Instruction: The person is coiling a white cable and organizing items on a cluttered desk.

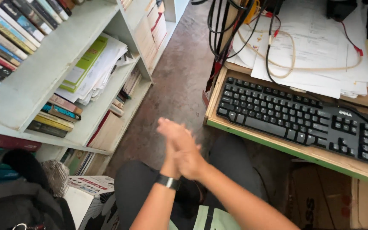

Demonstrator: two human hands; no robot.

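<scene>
Hands: left hand (172, 159) and right hand (183, 147) pressed palm to palm, fingers extended, gripping nothing.
Landmark: black plastic computer keyboard (303, 121) on its pull-out tray, right of hands.
Wrist: black watch band (168, 182), left.

Left hand (172, 147) and right hand (188, 159) pressed flat palm to palm, holding nothing, fingers pointing up-left over the lap; black wristband (167, 182) on the left wrist, black keyboard (303, 121) nearest, to the right.
</scene>
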